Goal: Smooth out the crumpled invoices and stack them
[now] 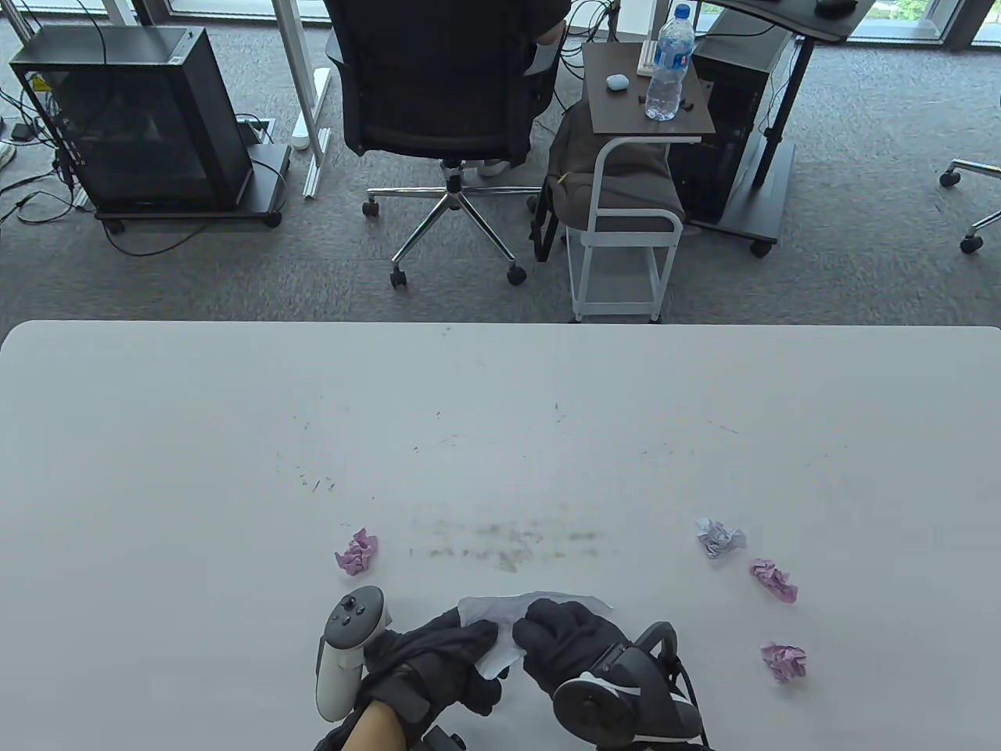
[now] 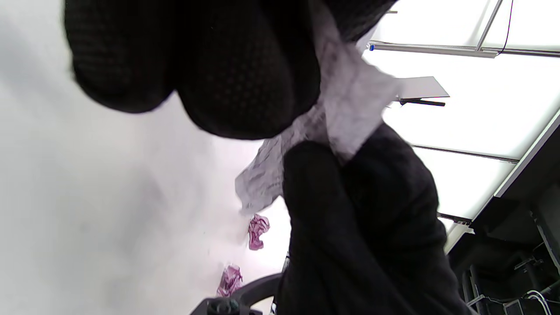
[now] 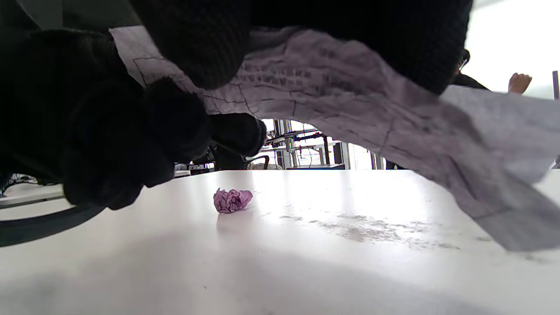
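At the near edge of the table (image 1: 156, 469), both gloved hands hold one white invoice (image 1: 500, 610) between them, lifted clear of the surface as the right wrist view shows. The left hand (image 1: 430, 665) has its fingers curled onto the sheet's left end, and the right hand (image 1: 567, 641) pinches its right part with bent fingers; the paper sags and creases between them.

It looks thin, very light and limp, with printed lines across a wrinkled face, so it probably tears easily if pulled hard at a crease. Holding opposite edges and drawing them gently apart, then pressing it on the table with flat palms, seems the safest handling.

Farther out lie four tight wads, well apart from the hands: a pink ball (image 1: 358, 551) to the left, and on the right a pink one (image 1: 784, 661), another pink one (image 1: 773, 580) and a white-grey one (image 1: 720, 537) farthest. Each should yield to a fingertip pinch, weighing almost nothing. No flattened stack shows yet.
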